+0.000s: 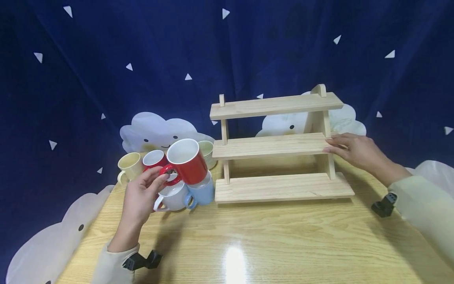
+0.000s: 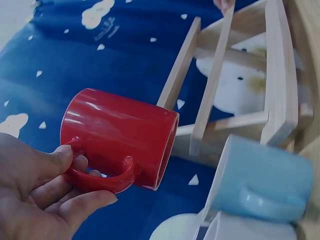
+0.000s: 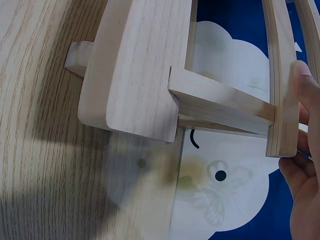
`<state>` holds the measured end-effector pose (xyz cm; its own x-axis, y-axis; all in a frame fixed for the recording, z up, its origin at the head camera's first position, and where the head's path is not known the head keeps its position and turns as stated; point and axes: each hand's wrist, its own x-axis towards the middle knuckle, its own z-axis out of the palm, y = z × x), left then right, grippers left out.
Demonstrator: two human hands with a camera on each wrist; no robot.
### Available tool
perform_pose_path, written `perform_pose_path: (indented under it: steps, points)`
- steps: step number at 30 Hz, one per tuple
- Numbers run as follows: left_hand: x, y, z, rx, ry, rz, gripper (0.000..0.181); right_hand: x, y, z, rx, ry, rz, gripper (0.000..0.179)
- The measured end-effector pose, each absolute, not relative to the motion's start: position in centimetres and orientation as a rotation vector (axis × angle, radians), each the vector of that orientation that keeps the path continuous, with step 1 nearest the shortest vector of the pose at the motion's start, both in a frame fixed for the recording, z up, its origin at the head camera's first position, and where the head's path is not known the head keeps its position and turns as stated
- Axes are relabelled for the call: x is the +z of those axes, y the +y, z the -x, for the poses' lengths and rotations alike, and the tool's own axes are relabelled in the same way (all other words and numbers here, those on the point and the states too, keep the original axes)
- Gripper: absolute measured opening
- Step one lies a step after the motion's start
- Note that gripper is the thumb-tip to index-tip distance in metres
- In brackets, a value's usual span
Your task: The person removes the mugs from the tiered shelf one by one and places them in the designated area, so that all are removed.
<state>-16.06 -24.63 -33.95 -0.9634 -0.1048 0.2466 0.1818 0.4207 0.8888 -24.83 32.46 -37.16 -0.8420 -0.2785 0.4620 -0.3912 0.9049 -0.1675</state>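
A red mug (image 1: 193, 167) with a white inside is held up by its handle in my left hand (image 1: 142, 193), in the air over the other mugs. In the left wrist view, thumb and fingers pinch the handle of this red mug (image 2: 117, 135). My right hand (image 1: 358, 152) grips the right end of the middle board of a three-tier wooden shelf (image 1: 273, 146). From the right wrist, the thumb and fingers (image 3: 305, 85) lie on either side of that board end. All three boards of the shelf are bare.
Left of the shelf several mugs stand close together: a yellow mug (image 1: 130, 165), a second red mug (image 1: 154, 158), a white mug (image 1: 173, 197), a light blue mug (image 1: 203, 191) and a pale green cup (image 1: 207, 152). A blue curtain (image 1: 170, 47) hangs behind the wooden table (image 1: 276, 240).
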Motion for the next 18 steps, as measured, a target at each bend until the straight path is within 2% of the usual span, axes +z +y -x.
perform_pose_path:
  steps: [12,18]
  points:
    - [-34.0,-29.1,15.0,-1.415,-2.386,-0.141,0.041,-36.9,32.5,24.8,0.359,-2.644,-0.490,0.040]
    - [-34.2,-31.2,14.6,-1.488,-2.270,-0.263,0.040,-37.0,32.5,24.8,0.352,-2.647,-0.496,0.039]
